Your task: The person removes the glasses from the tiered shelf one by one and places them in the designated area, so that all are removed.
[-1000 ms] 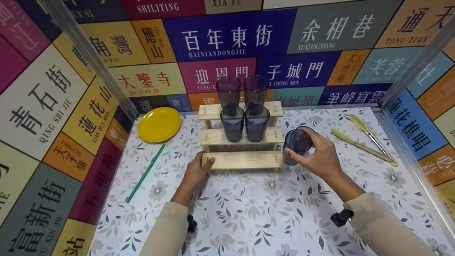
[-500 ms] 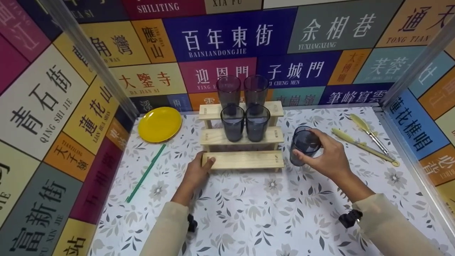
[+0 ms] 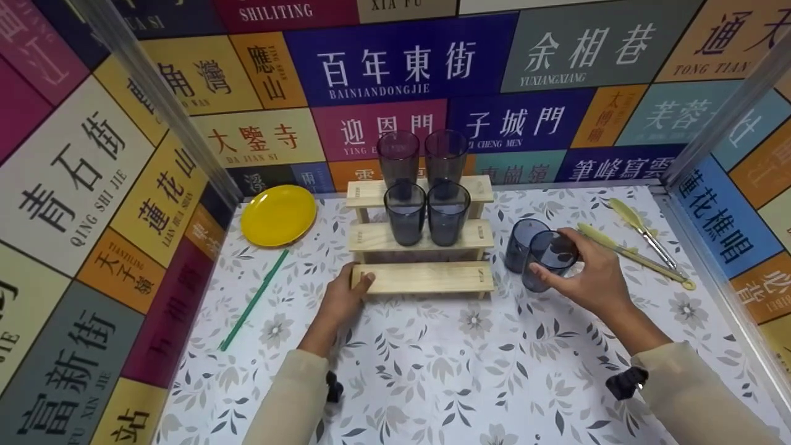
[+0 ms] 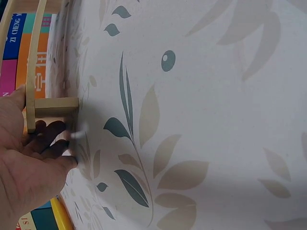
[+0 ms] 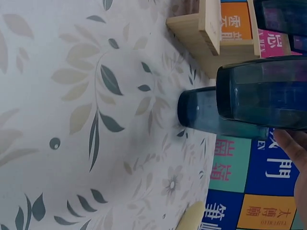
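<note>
In the head view, the right hand [image 3: 593,272] came in from the lower right, its forearm slanting up and inward, the wrist to the right of the smoky-blue glass [image 3: 549,262] it gripped. Thumb and fingers were parted to the glass's width and pressed on opposite sides, the thumb toward the front. That glass was nearly upright, to the right of the wooden rack [image 3: 426,277], and overlapped a second glass [image 3: 520,247] standing behind it and slightly left; whether the two touched could not be told.

The left hand [image 3: 346,293] held the left end of the rack's lowest shelf, thumb laid on top, fingers down along the outer side. Two glasses [image 3: 405,216] stood on the middle shelf and two more, purplish, on the top one, close to the back wall [image 3: 395,68].

Floral tabletop [image 3: 432,377] stretched between the forearms, from the lowest shelf toward the person. On the right, the tongs [image 3: 636,256] lay near the working hand, with the table's edge beyond. A yellow plate [image 3: 278,216] and a green stick [image 3: 254,300] lay left of the rack.

In the left wrist view, the fingers curled loosely by the shelf's end and leg, with patterned surface spreading away to the right.

In the right wrist view, the gripped glass had its base raised above the tabletop; the second glass stood on it, near a rack leg. Only part of the hand showed at the frame's edge.
</note>
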`<state>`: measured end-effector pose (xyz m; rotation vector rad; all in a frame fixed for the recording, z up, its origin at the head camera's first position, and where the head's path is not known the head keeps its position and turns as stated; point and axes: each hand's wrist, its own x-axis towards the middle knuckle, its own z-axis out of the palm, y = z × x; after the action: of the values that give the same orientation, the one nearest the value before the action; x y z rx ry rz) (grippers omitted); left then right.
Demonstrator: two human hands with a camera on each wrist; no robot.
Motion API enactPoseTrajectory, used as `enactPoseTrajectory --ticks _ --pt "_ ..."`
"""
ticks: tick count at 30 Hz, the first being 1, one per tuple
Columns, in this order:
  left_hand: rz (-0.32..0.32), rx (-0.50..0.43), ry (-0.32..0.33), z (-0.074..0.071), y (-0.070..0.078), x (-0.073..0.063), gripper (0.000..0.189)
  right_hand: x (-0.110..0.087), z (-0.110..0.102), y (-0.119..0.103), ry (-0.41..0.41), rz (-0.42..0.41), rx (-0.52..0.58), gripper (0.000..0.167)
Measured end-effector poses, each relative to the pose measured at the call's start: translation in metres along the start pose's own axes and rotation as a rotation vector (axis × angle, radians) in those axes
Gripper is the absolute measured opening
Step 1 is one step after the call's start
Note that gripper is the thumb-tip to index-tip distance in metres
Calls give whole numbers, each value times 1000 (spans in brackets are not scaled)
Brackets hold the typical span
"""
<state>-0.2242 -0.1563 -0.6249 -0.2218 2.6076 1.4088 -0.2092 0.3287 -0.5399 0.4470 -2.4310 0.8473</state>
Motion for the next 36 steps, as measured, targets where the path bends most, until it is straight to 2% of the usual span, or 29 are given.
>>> enactPoseTrajectory --ticks 8,13,18,26,36 --pt "-10 11 -5 0 -1 1 74 -4 -12 16 1 55 -15 85" --pt "-16 5 -13 0 -1 0 75 -2 -19 28 23 78 -18 79" --pt "-13 7 -14 -1 0 0 74 1 -23 38 45 157 -28 75" --pt "-19 13 -13 -2 1 -1 74 13 -19 48 -38 348 -56 86" --pt "-31 -34 -25 -1 1 -2 75 21 -8 60 -123 459 -24 98"
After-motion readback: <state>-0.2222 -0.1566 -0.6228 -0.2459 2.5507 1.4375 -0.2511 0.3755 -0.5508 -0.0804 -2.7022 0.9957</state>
